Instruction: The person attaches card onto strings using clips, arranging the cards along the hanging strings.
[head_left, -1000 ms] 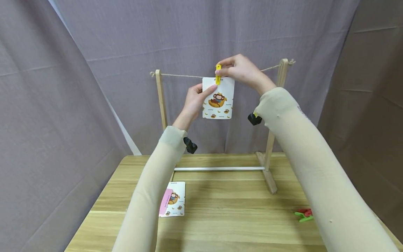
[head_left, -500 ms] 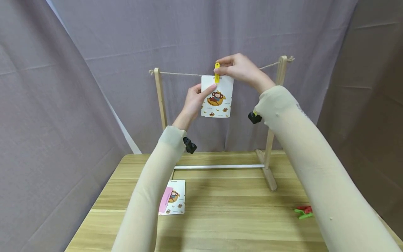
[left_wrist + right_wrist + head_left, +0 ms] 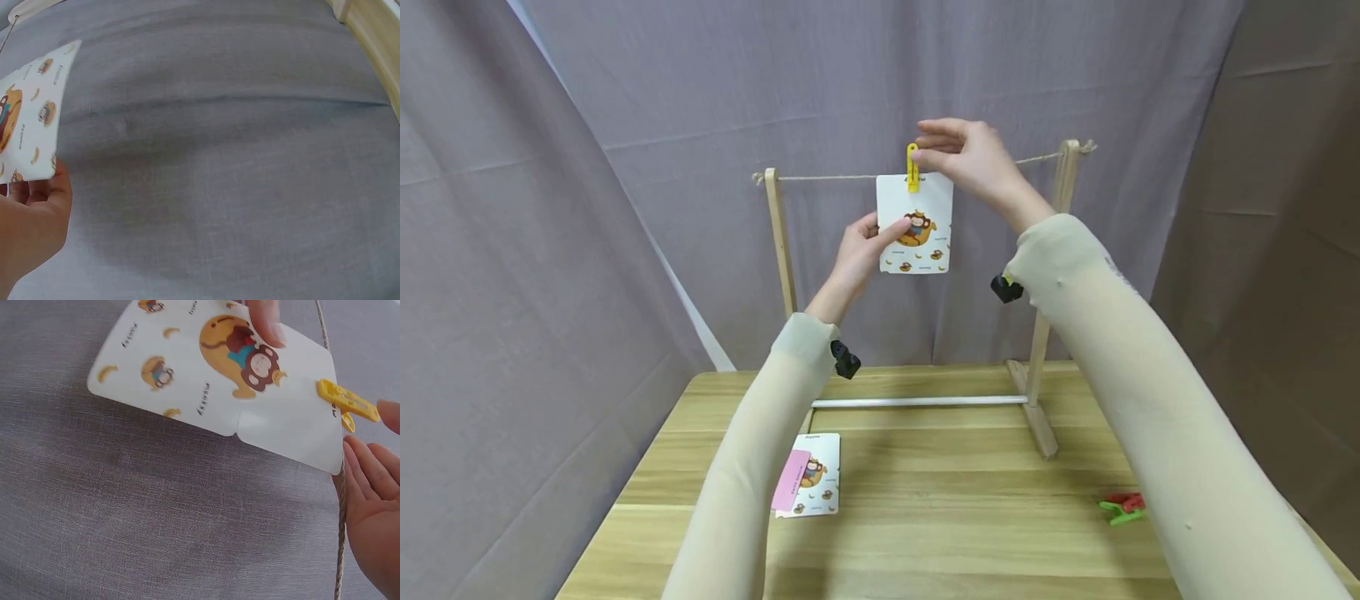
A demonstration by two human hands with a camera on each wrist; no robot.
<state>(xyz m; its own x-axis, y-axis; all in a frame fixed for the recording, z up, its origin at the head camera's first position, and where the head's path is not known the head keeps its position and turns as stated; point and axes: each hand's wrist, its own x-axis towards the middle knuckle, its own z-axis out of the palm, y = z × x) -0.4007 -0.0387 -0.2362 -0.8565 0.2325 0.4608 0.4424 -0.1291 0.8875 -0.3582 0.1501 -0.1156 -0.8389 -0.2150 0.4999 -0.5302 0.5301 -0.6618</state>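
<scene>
A white card with a monkey-and-banana print (image 3: pixel 934 198) hangs upright at the rope (image 3: pixel 827 177). At its top edge sits a yellow clothespin (image 3: pixel 913 169), gripping card and rope in the right wrist view. My left hand (image 3: pixel 859 257) pinches the card's left side, thumb on the front and fingers behind. Beside the clothespin is my right hand (image 3: pixel 976 160), its fingers spread. In the right wrist view the right thumb (image 3: pixel 390 415) stands just off the clothespin's end, and the fingers lie beyond the rope.
Wooden posts (image 3: pixel 781 242) hold the rope, with a white bar (image 3: pixel 917 402) low between them. On the table (image 3: pixel 940 533) lie another monkey card (image 3: pixel 823 493), a pink card (image 3: pixel 790 482) partly over it, and red (image 3: pixel 1126 502) and green clothespins (image 3: pixel 1122 514) near the right sleeve.
My right hand has loosened from the yellow clothespin, its fingers spreading and lifting slightly. My left thumb has slid lower on the card, away from the clothespin.
</scene>
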